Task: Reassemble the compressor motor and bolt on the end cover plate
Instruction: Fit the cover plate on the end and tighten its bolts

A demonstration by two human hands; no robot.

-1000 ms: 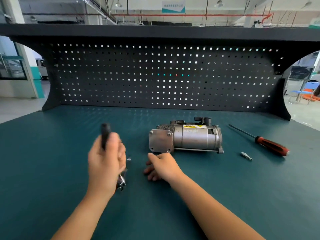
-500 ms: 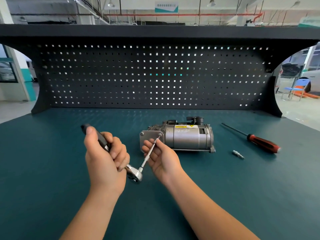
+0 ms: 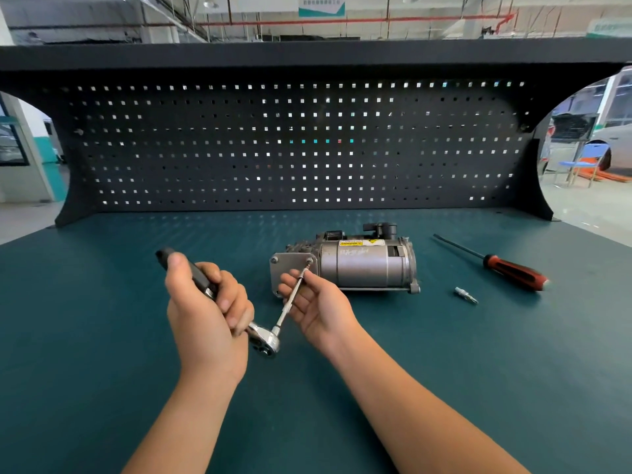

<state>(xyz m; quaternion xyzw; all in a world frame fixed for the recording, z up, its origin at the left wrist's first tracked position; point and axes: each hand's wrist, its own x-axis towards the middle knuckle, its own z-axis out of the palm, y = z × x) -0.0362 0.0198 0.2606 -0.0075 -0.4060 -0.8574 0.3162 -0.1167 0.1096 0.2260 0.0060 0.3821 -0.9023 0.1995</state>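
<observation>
The left hand (image 3: 208,313) grips a black-handled chrome ratchet wrench (image 3: 265,340). The right hand (image 3: 318,302) pinches its thin steel extension bar (image 3: 290,299), tip at the upper right bolt (image 3: 310,260) of the grey cylindrical compressor motor's (image 3: 362,265) square metal end cover plate (image 3: 290,271) on the teal table (image 3: 102,336).

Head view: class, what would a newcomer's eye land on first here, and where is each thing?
The grey compressor motor lies on its side mid-bench, its end cover plate facing the person. In front of it the left hand grips a ratchet wrench while the right hand pinches its extension bar, whose tip sits at the plate's upper right bolt. A red-handled screwdriver lies to the right.
</observation>
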